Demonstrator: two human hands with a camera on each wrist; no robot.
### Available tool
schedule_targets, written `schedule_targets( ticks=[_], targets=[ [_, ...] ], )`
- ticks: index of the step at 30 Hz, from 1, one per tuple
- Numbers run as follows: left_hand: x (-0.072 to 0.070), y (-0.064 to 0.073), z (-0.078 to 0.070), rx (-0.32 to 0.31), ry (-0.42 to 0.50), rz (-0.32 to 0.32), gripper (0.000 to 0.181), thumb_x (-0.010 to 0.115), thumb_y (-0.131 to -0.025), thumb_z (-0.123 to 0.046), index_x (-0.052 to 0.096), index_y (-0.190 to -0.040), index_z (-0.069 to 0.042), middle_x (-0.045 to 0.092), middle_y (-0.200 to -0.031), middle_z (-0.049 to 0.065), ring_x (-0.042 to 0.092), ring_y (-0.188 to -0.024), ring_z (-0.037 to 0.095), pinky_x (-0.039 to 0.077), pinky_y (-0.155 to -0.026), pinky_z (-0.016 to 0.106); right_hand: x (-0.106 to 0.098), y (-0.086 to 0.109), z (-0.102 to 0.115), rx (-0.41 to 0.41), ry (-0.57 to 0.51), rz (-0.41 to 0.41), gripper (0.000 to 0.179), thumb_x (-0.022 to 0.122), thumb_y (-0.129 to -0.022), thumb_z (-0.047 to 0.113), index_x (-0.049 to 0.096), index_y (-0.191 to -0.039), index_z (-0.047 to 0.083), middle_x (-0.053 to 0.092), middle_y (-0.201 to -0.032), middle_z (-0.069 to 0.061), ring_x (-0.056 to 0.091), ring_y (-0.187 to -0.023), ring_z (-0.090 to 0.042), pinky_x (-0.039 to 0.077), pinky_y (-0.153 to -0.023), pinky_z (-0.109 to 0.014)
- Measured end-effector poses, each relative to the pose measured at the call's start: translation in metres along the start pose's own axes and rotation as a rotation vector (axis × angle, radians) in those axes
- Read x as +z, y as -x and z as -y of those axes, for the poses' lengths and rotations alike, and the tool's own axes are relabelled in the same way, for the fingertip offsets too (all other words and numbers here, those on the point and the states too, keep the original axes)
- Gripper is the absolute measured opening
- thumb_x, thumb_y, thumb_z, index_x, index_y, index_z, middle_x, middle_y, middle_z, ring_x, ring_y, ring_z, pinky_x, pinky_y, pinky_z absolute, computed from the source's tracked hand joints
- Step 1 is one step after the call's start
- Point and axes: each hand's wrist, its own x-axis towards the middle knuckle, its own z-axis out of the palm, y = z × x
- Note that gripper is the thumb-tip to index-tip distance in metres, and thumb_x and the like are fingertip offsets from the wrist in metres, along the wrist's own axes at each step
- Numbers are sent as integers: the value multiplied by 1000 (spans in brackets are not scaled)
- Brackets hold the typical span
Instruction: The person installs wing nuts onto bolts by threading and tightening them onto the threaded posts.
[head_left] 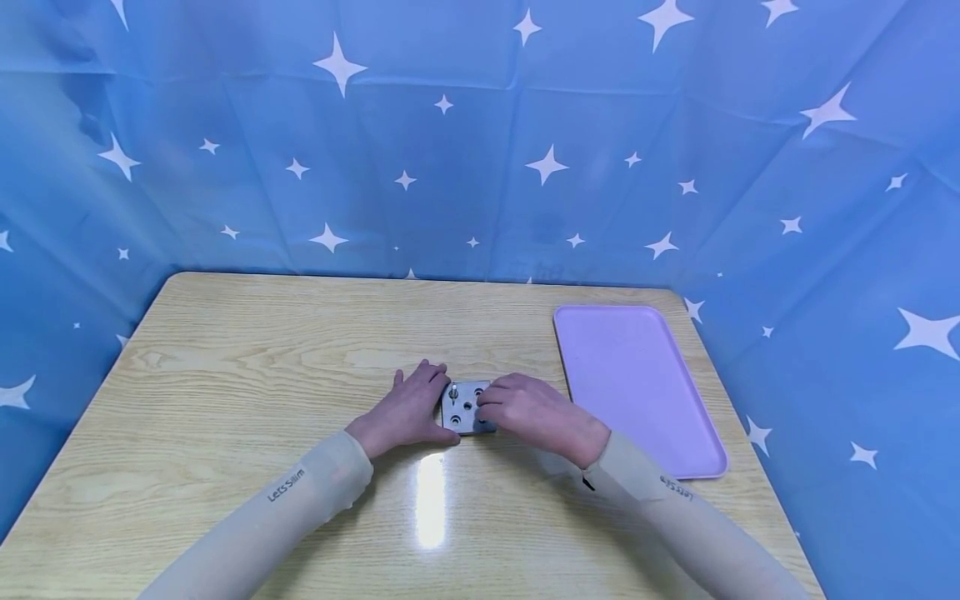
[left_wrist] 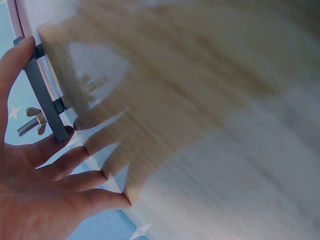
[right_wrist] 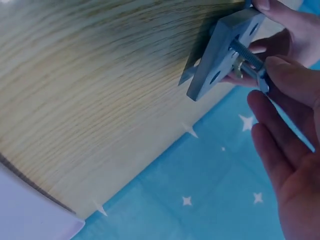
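Note:
A flat grey metal plate with several holes is raised slightly above the table on short feet. My left hand grips it by opposite edges, thumb at the near edge and index finger at the far one; the other fingers spread onto the tabletop. A wing screw stands up from the plate close to the left fingers. My right hand is over the plate's right side. In the right wrist view, its thumb and index finger pinch a threaded bolt whose end is at a hole; its depth is hidden.
A purple tray lies on the right side of the wood-grain table. Behind and beside the table hangs a blue cloth with white stars.

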Motion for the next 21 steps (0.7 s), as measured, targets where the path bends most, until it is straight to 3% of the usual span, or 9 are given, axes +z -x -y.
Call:
schedule_targets(
  ticks=[7,12,17,21],
  targets=[
    [1,0,1,2,-4,-5,95,89,-75,-54,54,-144,1,40,-159,21,29,-150,45,24,-113,74,3,-6,4,94,-55,-31,15,81,-87,5,77,-99,12,72,-93,1,66,-84,-13,55,-78,-29],
    [2,0,1,11,-8,-13,95,90,-74,-53,54,-142,2,41,-158,21,30,-150,46,25,-112,75,8,-10,11,275,-171,-49,8,80,-91,16,75,-93,10,69,-84,1,62,-72,-12,53,-68,-31],
    [2,0,1,13,-7,-17,95,91,-74,-52,54,-142,3,41,-158,22,30,-150,46,25,-112,75,12,-12,21,475,-276,-91,7,77,-91,14,73,-89,9,64,-75,3,54,-61,-8,46,-54,-24],
    [2,0,1,11,-5,-15,95,91,-74,-51,54,-143,3,41,-158,22,30,-149,47,25,-112,74,16,-14,28,562,-305,-123,10,77,-89,11,70,-82,10,60,-71,4,49,-58,-5,39,-48,-19]
  ],
)
